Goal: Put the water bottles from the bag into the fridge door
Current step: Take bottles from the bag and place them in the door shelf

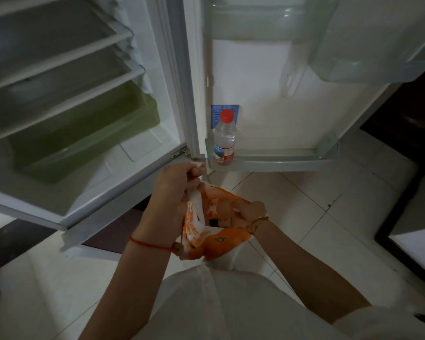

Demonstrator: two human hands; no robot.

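Note:
One clear water bottle [225,138] with a red cap stands upright at the left end of the lowest fridge door shelf [280,164]. Below it, my left hand [176,186] grips the white handle of an orange and white plastic bag [216,239] and holds it up. My right hand [252,213] reaches down into the bag's mouth; its fingers are hidden inside, so what they hold cannot be told. The bag's contents are not visible.
The fridge stands open, with glass shelves [59,57] and a green drawer [84,133] on the left. Upper door shelves [268,23] are transparent. Dark furniture [407,133] stands to the right on the pale tiled floor [317,200].

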